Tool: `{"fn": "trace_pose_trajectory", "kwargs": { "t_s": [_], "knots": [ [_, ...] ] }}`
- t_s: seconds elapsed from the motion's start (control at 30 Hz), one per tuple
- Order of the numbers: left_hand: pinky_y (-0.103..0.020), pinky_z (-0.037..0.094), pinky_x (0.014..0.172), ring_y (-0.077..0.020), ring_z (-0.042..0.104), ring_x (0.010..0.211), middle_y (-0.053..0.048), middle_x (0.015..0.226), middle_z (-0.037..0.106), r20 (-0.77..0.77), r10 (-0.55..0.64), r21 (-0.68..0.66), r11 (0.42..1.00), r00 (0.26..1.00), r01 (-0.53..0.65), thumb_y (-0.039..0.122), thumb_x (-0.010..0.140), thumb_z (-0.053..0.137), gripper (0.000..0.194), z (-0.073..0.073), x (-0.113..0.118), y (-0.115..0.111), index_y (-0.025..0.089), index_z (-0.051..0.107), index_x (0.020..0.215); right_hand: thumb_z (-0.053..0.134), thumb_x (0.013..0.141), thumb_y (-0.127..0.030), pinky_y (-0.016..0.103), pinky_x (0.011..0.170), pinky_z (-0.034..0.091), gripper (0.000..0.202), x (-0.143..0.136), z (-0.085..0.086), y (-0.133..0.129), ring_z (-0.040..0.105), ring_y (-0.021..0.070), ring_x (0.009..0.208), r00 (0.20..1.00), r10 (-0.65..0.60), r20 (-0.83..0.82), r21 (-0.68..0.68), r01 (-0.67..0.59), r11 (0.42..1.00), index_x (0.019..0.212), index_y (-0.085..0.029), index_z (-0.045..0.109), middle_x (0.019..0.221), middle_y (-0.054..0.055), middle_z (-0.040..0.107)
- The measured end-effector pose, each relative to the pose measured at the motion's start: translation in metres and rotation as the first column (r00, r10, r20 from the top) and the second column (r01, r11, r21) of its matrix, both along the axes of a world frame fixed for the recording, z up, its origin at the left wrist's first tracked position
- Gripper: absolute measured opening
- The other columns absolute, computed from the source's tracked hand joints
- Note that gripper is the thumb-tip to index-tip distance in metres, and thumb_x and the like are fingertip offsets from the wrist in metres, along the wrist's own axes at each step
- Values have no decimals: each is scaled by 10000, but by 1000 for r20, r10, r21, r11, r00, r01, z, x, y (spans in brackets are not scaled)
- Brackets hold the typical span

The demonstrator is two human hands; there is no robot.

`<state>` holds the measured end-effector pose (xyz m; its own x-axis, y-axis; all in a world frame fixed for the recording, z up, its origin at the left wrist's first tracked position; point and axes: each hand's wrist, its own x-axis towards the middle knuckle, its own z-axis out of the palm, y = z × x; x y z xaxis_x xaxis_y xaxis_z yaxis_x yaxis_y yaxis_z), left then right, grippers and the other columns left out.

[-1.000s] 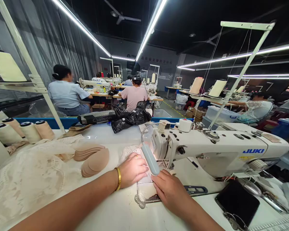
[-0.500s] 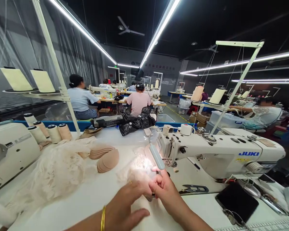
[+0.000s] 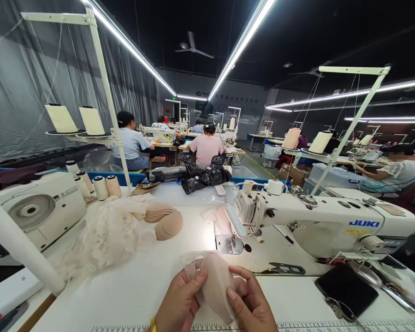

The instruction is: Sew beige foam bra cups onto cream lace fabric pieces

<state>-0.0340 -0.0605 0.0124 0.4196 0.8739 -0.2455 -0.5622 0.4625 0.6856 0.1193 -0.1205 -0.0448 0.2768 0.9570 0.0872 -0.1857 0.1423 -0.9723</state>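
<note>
A beige bra cup (image 3: 217, 286) with sheer pale fabric along its edge is between my two hands, above the table in front of the sewing machine. My left hand (image 3: 183, 295) pinches its left side and the sheer fabric, thumb on top. On the opposite side, my right hand (image 3: 247, 299) grips the cup with the thumb in front and the fingers partly behind. Just beyond my hands lies the metal needle plate (image 3: 229, 244) of the white JUKI sewing machine (image 3: 314, 221), lit by its lamp.
Pale lace fabric (image 3: 107, 230) is heaped on the left, beside stacked beige cup pads (image 3: 169, 225). Thread snips (image 3: 287, 268) and a black phone-like slab (image 3: 346, 290) lie on the right. Thread cones (image 3: 105, 186) stand behind the lace. Other people sit at machines farther away.
Both hands have come back from the needle area toward me, bringing the bra cup and its sheer fabric along. My left hand has closed on the piece. The view has shifted left.
</note>
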Motion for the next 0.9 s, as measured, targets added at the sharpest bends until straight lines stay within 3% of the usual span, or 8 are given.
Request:
{"fn": "trace_pose_trajectory", "kwargs": {
  "t_s": [0.1,0.23,0.43,0.67,0.9],
  "knots": [
    [-359,598,855,-327,749,989,-129,1033,804,18,68,-86,994,998,-66,308,652,951,363,-4,3,-4,137,814,941,772,804,-674,291,625,501,609,6,2,1,609,197,658,999,-24,-30,-8,24,1000,1237,-265,642,757,4,652],
    [-381,600,881,-336,750,998,-135,1046,806,-4,131,-1,991,991,-131,336,659,961,405,1,6,-7,135,817,980,795,791,-657,284,622,506,640,3,-6,-2,611,192,652,997,-46,-61,-6,46,999,1269,-265,629,755,4,651],
    [-434,587,944,-365,751,1010,-169,1048,807,-4,127,69,989,992,-127,336,621,987,489,9,10,-10,120,821,1028,807,766,-678,362,755,565,798,0,-9,-1,684,248,790,991,-46,-123,-15,44,999,1390,-264,531,844,33,704],
    [-447,569,974,-378,733,1061,-166,1039,806,33,58,69,996,998,-60,313,615,985,462,12,10,-8,122,827,1006,836,758,-641,336,696,547,809,1,-12,2,669,224,722,987,-29,-157,-5,28,1000,1397,-279,497,804,10,692],
    [-387,571,914,-331,738,994,-131,963,798,33,24,-43,999,999,-23,370,647,973,395,17,20,-8,124,800,904,831,760,-647,350,722,567,822,-1,-11,0,702,255,798,989,-36,-140,4,37,999,1419,-282,501,843,24,698]
  ]
}}
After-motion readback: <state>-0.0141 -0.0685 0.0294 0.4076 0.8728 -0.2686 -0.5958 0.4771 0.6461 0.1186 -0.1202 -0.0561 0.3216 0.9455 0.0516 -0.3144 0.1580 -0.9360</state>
